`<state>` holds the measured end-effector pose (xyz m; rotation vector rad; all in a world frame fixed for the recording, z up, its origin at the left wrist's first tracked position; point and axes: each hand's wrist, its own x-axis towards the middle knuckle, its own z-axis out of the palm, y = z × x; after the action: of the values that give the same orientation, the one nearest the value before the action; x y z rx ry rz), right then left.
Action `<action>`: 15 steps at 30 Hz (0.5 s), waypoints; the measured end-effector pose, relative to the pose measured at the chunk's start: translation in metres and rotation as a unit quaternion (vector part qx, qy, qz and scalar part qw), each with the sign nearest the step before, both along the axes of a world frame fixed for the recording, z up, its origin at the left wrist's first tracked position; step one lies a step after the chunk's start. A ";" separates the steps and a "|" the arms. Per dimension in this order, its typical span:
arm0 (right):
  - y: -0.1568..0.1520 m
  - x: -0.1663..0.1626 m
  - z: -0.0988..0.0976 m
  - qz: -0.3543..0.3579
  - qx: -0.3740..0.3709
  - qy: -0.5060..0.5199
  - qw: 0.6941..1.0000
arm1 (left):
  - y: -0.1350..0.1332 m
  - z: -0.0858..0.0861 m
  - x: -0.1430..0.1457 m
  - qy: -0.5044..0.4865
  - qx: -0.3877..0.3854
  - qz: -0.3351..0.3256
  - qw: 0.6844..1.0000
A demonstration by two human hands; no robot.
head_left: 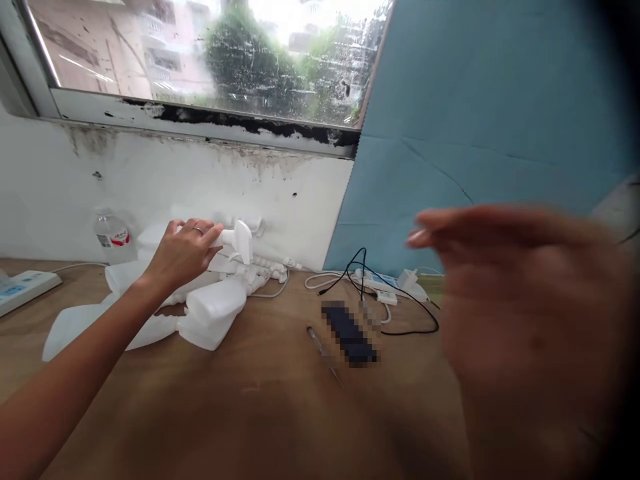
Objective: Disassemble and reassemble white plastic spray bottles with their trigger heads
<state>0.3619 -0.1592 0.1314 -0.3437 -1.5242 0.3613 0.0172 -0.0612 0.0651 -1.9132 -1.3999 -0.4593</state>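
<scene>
My left hand (185,250), with a ring on one finger, is closed on a white trigger spray head (243,241). It is above a pile of several white plastic bottles; one translucent bottle (215,310) lies on its side at the front of the pile. More white spray heads (270,267) lie just beyond the hand, partly hidden. My right hand (515,300) is raised close to the camera at the right, blurred. Its fingers reach leftward, and nothing shows in them.
On the brown table (280,413) lie a dark pixelated object (350,333), a thin pen-like tool (320,343), a black cable (415,331) and a power strip (383,280). Another power strip (30,287) and a clear labelled bottle (114,237) are at left. A window and blue sheet are behind.
</scene>
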 end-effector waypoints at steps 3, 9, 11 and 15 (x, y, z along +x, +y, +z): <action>0.020 -0.014 -0.047 -0.010 -0.115 -0.034 0.993 | -0.017 0.002 -0.001 -0.002 0.000 0.034 0.999; 0.038 -0.047 -0.172 0.020 -0.281 -0.321 0.904 | -0.057 -0.006 0.005 -0.030 -0.018 0.063 0.997; 0.037 -0.057 -0.202 0.027 -0.249 -0.413 0.875 | -0.073 -0.014 0.012 -0.058 -0.038 0.067 0.995; 0.037 -0.074 -0.227 -0.009 -0.199 -0.485 0.851 | -0.099 -0.036 0.027 -0.084 -0.110 0.087 0.986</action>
<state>0.2882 -0.1220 -0.0953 -0.9750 -2.4337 0.5307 0.0439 -0.1604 0.0295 -1.9375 -1.7763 -0.4026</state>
